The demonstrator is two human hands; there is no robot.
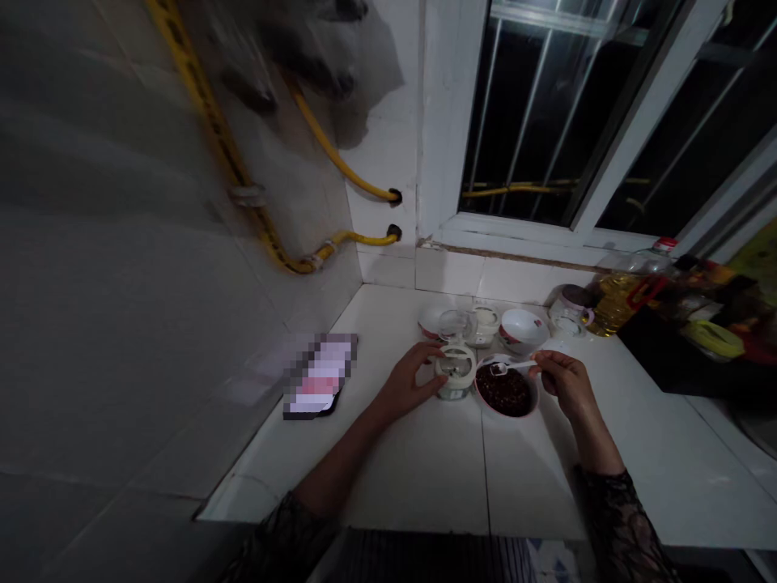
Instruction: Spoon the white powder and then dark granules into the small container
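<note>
My left hand [416,379] grips the side of a small clear seasoning jar [455,385] with a white rim; its clear lid [456,325] is flipped up at the back. In my right hand [562,380] is a small white spoon [515,366], pinched by the end of its handle. The spoon's head is over a bowl [535,405] of dark, reddish-brown food, which stands on the counter just right of the jar. Whether the spoon carries anything I cannot make out.
Behind stand a white bowl [524,328], another jar [484,325] and a partly hidden bowl [428,321]. At right are a lidded mug [571,306], an oil bottle [614,304] and a dark box [655,352] of condiments. A phone [321,376] leans at left.
</note>
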